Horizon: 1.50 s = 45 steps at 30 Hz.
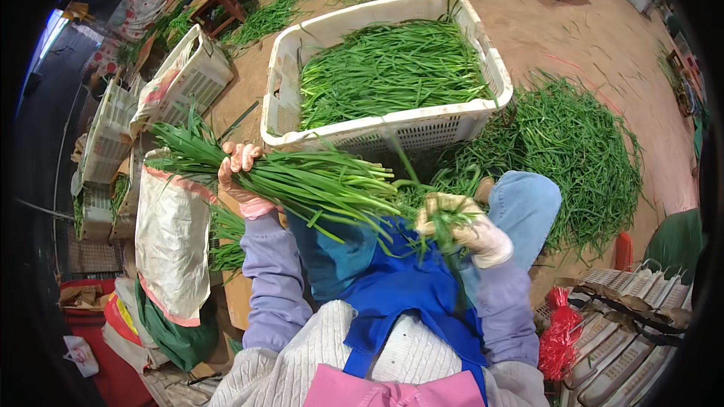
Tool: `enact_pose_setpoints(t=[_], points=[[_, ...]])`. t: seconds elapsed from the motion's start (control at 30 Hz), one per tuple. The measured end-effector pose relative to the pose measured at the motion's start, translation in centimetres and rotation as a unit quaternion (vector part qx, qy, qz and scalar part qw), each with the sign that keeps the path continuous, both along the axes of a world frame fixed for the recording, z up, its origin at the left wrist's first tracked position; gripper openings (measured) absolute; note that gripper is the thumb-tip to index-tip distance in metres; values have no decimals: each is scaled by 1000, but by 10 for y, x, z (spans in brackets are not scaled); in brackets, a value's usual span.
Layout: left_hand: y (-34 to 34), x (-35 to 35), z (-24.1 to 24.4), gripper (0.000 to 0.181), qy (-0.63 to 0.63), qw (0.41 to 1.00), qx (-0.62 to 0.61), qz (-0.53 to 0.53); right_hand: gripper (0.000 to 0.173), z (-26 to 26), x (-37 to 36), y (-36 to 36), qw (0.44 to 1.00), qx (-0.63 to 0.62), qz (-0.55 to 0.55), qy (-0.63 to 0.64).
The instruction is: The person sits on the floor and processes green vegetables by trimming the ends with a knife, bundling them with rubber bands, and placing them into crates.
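My left hand, in a thin translucent glove, is closed around a bunch of long green leafy stalks, likely garlic chives. The leaf tips point left and the pale stem ends point right, above my lap. To the right of those ends, my right hand, in a whitish glove, grips some loose, crumpled green leaves over the blue apron. Beyond both hands stands a white plastic crate filled with similar stalks laid in layers.
A large heap of loose green leaves lies on the floor at right. White crates and a white woven sack stand at left. Red plastic twine hangs by stacked crates at lower right. A wooden stool is at upper left.
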State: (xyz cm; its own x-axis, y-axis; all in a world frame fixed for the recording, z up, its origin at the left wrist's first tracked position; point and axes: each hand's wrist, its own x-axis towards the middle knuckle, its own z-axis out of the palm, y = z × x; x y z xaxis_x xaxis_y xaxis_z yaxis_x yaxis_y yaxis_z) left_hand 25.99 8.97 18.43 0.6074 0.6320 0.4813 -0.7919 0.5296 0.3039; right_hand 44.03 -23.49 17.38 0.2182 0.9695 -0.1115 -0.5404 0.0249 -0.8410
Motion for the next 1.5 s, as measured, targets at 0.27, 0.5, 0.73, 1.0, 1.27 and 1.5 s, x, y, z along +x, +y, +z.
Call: enact_pose_setpoints(t=[0.27, 0.5, 0.73, 1.0, 1.27, 1.5], points=[[-39, 24, 8, 18, -14, 998, -30, -52, 8, 16, -18, 71, 953, 54, -211, -209], [-27, 6, 15, 16, -22, 999, -18, -42, 17, -32, 8, 44, 936, 54, -310, 155], [-40, 14, 17, 16, -21, 999, -11, -41, 23, -9, 42, 48, 907, 117, -361, 182], [-43, 10, 16, 16, -10, 999, 19, -45, 41, 2, 10, 72, 964, 46, -112, -235], [-44, 8, 11, 26, -5, 1000, 3, 8, 22, -10, -24, 90, 959, 24, -220, 175], [-25, 7, 13, 17, -105, 992, -46, -52, 20, -109, 71, 6, 900, 213, -259, 280]])
